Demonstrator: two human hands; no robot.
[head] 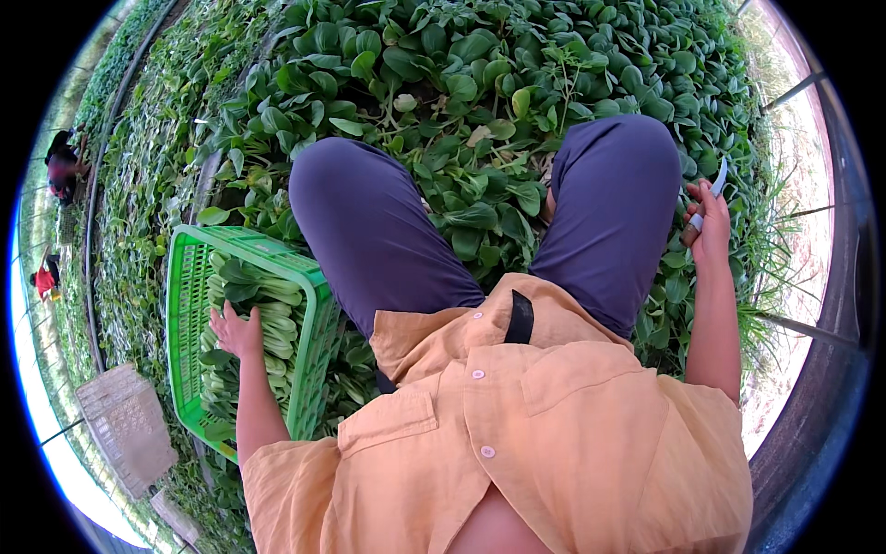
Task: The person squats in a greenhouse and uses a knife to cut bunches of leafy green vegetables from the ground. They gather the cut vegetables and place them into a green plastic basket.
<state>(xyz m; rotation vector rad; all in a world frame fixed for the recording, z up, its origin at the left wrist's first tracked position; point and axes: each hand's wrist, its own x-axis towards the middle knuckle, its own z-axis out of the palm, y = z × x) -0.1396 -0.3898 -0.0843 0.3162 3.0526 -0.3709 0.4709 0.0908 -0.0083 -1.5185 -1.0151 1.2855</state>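
My left hand point(239, 331) rests over the harvested bok choy point(277, 329) inside a green plastic crate point(315, 360). Its fingers are spread, and I cannot tell whether they press on a plant. The pale stalks lie stacked in the crate, with one dark leaf point(240, 280) on top. Out beyond my right knee, my right hand point(709, 218) grips a small knife by its brown handle point(691, 232). The curved blade point(720, 179) points up and away from me. Growing bok choy point(477, 215) fills the ground between my knees.
Dense bok choy point(443, 55) covers the bed ahead. To the left run a dark hose point(93, 242) and a pale crate point(128, 422). Two people point(64, 166) are at the far left. A metal-framed wall point(841, 277) curves along the right, beside tall grass point(765, 256).
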